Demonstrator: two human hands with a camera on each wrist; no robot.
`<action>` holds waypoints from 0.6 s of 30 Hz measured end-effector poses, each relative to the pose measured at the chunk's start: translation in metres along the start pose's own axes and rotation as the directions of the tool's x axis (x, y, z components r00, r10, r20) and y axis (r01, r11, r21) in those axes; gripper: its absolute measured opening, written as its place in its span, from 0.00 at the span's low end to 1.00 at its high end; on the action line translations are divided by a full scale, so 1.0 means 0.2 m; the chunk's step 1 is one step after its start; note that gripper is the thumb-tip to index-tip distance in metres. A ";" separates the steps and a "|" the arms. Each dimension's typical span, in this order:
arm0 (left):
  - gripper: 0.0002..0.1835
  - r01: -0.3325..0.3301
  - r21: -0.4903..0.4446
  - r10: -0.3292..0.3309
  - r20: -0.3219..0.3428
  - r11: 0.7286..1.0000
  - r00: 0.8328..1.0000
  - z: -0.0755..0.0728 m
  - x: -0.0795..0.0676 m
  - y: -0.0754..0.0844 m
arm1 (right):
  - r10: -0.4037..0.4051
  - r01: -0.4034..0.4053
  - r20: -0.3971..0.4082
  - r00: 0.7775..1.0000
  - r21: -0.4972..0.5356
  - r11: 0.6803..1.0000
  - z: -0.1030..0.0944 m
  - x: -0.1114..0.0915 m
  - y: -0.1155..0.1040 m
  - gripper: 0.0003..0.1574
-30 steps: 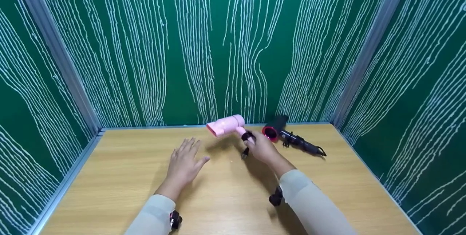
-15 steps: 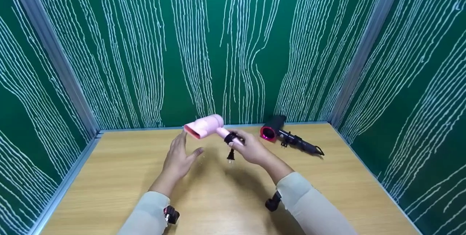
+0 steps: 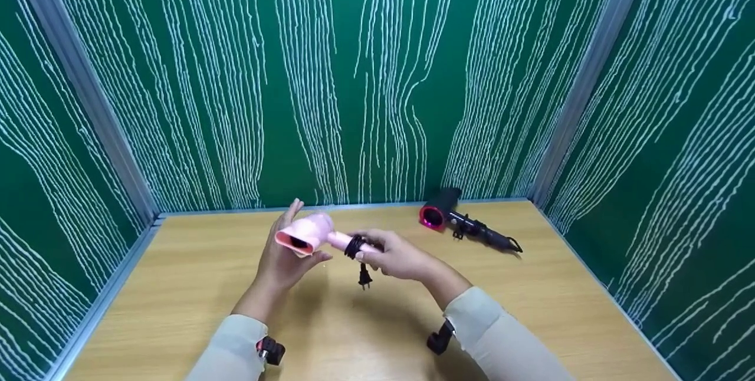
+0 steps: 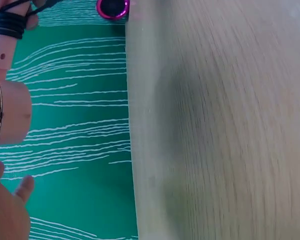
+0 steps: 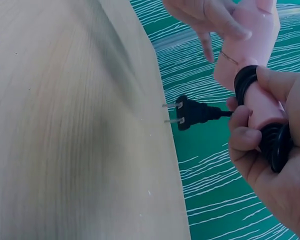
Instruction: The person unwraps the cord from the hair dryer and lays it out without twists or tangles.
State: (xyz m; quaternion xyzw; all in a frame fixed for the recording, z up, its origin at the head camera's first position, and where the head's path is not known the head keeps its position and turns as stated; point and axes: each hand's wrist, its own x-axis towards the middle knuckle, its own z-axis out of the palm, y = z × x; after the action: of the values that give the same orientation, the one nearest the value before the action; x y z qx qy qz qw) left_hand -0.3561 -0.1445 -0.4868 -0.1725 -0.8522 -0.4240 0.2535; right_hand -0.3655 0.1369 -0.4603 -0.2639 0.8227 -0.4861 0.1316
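A pink hair dryer (image 3: 317, 227) is held above the table, its flat nozzle turned toward the front left. My right hand (image 3: 402, 257) grips the handle, fingers and thumb curled round it. A black cord (image 5: 246, 80) is wound about that handle, and its two-pin plug (image 5: 190, 114) dangles free. Close to the barrel, my left hand (image 3: 276, 269) has its fingers stretched up behind the nozzle and its thumb out to the side. In the right wrist view, the left thumb overlaps the barrel. The nozzle hides part of the left palm in the head view.
A black hair dryer (image 3: 481, 231) with a magenta ring lies at the back right of the wooden table (image 3: 377, 334). Green walls (image 3: 365, 104) with white streaks enclose the back and both sides, joined by metal corner posts (image 3: 566, 104).
My right hand has brought the pink hair dryer left and nearer to me, away from the black one. The left hand has come up beside the nozzle. The plug now hangs in plain sight.
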 end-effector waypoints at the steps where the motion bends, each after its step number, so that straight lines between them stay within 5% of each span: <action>1: 0.67 0.003 -0.007 -0.003 0.002 1.000 1.000 0.00 0.00 0.00 | 0.004 -0.004 0.019 1.000 0.018 1.000 0.00 0.00 0.00 0.28; 11: 0.61 0.012 -0.181 0.007 0.100 0.984 0.995 -0.01 -0.03 0.00 | 0.006 -0.038 0.162 0.987 0.193 0.980 0.00 0.00 0.07 0.26; 18: 0.46 0.126 -0.244 -0.101 0.111 0.962 0.989 0.03 -0.04 0.01 | 0.022 -0.081 0.201 0.979 0.289 0.954 0.00 0.00 0.12 0.28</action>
State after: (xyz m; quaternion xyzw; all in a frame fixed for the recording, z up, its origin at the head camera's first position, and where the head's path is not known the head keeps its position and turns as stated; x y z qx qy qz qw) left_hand -0.3500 -0.1393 -0.4925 -0.1745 -0.8116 -0.5332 0.1631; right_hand -0.3725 0.1468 -0.4810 -0.2660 0.7304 -0.5718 0.2623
